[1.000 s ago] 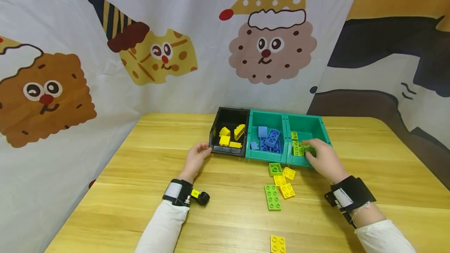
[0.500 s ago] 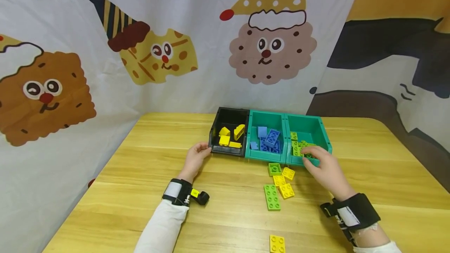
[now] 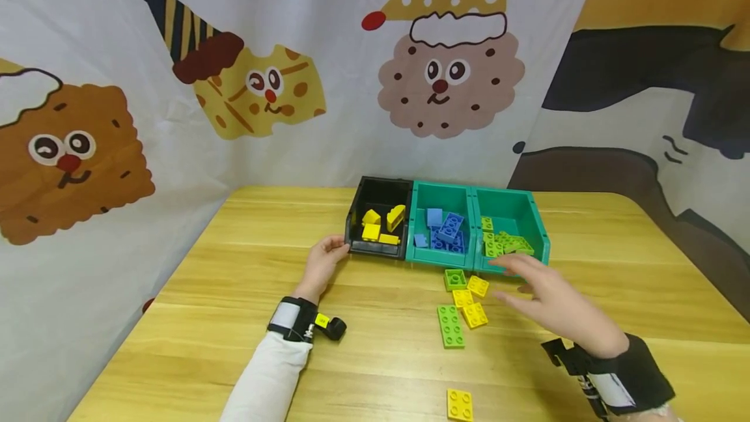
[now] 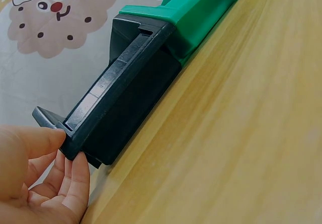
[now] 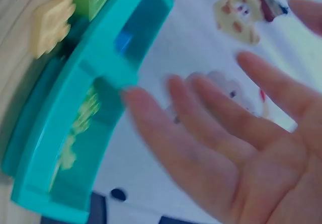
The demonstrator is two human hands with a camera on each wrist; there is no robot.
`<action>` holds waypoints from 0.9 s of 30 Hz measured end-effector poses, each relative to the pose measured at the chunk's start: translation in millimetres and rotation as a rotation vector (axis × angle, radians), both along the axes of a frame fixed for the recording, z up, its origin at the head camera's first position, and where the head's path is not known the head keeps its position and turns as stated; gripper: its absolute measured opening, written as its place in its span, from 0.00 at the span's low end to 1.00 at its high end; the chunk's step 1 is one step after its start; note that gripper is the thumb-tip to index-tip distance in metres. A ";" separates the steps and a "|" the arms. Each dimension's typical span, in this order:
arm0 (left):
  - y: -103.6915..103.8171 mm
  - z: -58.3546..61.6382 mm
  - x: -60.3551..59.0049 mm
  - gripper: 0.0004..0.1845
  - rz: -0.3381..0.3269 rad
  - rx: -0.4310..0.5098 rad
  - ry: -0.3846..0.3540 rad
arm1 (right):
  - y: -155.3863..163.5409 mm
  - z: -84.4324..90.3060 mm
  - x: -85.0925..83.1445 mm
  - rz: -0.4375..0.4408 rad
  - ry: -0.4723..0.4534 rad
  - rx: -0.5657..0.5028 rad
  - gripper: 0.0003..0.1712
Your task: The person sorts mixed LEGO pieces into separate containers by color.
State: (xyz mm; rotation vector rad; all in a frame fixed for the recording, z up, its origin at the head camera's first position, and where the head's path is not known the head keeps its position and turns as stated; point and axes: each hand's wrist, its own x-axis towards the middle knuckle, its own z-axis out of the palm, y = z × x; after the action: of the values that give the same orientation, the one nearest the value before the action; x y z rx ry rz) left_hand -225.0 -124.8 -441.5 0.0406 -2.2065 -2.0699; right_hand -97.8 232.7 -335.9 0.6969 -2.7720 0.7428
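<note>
1. The wooden table (image 3: 246, 259) carries three bins in a row: a black bin (image 3: 377, 220) of yellow bricks, a middle teal bin (image 3: 441, 226) of blue ones, and a right teal bin (image 3: 511, 230) of green ones.
2. The right hand (image 3: 547, 301) was down in the right teal bin a second ago; it has now drawn back over the table, fingers spread and holding nothing, so its green brick appears dropped off.
3. The left hand (image 3: 324, 260) has not moved, thumb and fingers gripping the black bin's near corner.
4. Loose bricks (image 3: 463, 301), green and yellow, lie just in front of the bins, near the right hand's fingers.
</note>
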 end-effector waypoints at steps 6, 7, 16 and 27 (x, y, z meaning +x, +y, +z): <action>0.8 6.4 4.2 0.13 -0.012 0.008 -0.007 | -16.6 6.3 16.3 0.061 -0.064 0.089 0.29; 0.8 7.0 4.4 0.13 -0.012 0.008 -0.009 | -18.3 7.3 18.1 0.064 -0.065 0.094 0.30; 0.3 3.9 2.6 0.13 -0.009 -0.002 -0.009 | -28.3 11.3 26.3 0.107 -0.106 0.114 0.35; 0.0 2.8 1.7 0.12 0.004 0.001 -0.030 | -40.4 5.0 41.4 0.209 -0.305 0.194 0.42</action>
State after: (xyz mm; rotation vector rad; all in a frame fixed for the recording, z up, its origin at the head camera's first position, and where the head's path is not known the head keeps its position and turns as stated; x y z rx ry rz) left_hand -223.3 -124.8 -438.7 0.0763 -2.2203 -2.0820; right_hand -56.5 192.3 -330.9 0.9991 -3.1140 0.6714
